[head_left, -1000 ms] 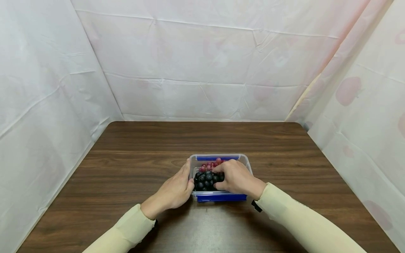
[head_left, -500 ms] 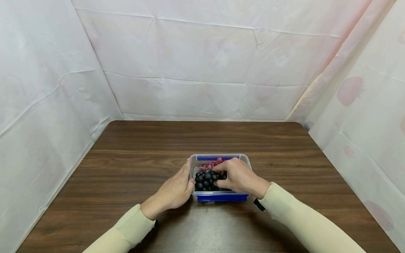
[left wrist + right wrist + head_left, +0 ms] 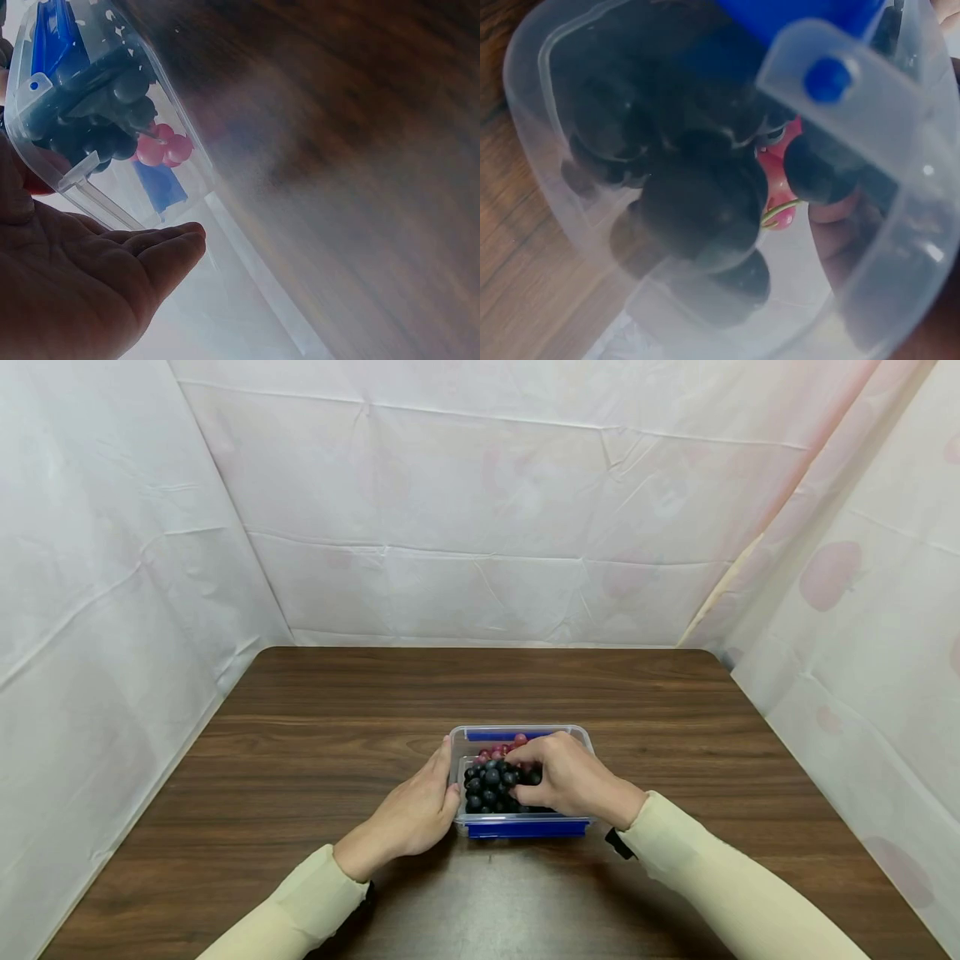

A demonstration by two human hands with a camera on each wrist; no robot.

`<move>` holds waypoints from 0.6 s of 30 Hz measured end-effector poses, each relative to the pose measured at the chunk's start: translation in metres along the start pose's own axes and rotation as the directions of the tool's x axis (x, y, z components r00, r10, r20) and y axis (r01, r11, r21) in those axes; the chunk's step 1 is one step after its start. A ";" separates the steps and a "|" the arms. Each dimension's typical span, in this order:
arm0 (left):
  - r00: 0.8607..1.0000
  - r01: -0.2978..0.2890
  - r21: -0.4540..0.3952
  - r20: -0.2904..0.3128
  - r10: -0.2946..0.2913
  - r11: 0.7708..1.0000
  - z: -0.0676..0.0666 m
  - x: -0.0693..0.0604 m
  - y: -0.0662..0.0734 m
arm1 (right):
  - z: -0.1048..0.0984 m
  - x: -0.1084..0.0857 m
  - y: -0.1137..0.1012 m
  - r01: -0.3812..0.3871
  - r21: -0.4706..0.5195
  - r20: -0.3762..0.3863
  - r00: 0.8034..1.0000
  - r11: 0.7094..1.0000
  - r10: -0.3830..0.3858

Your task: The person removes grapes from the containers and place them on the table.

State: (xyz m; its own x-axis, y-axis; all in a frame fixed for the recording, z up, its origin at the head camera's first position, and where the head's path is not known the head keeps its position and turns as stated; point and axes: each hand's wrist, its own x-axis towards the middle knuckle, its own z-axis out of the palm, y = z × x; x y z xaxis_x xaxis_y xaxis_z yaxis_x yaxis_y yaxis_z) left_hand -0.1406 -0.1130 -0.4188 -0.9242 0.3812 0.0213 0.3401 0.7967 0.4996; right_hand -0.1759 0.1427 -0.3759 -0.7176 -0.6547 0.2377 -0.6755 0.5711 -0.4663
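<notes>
A clear plastic food container with blue clips (image 3: 527, 830) stands on the table. Inside, a bunch of dark grapes (image 3: 489, 787) fills the near part, with a bunch of red grapes (image 3: 495, 752) behind it. My right hand (image 3: 570, 778) reaches in from the right and holds the dark grapes between thumb and fingers. Its fingers (image 3: 836, 229) show through the clear wall in the right wrist view. Against the container's left side rests my left hand (image 3: 411, 806), its fingers straight; the palm (image 3: 82, 285) faces the wall in the left wrist view.
The brown wood-grain table (image 3: 360, 693) extends around the container. Pale sheets hang behind it and along both sides, such as the back curtain (image 3: 480, 510) and the right curtain (image 3: 847, 710) with faint fruit prints.
My right hand has shifted slightly right, and the dark grapes have moved a little that way with it. The left hand and the container have stayed in place.
</notes>
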 end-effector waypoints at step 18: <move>1.000 0.007 0.003 0.004 -0.007 1.000 -0.001 -0.001 0.001 | -0.007 -0.003 0.002 0.107 0.062 -0.067 0.992 0.992 -0.102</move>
State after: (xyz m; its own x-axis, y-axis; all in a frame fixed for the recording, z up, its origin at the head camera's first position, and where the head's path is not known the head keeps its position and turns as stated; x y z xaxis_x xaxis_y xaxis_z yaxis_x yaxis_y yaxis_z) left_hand -0.1395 -0.1127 -0.4175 -0.9259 0.3775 0.0141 0.3341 0.8007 0.4973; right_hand -0.1763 0.1495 -0.3711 -0.6543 -0.6750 0.3409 -0.7365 0.4665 -0.4899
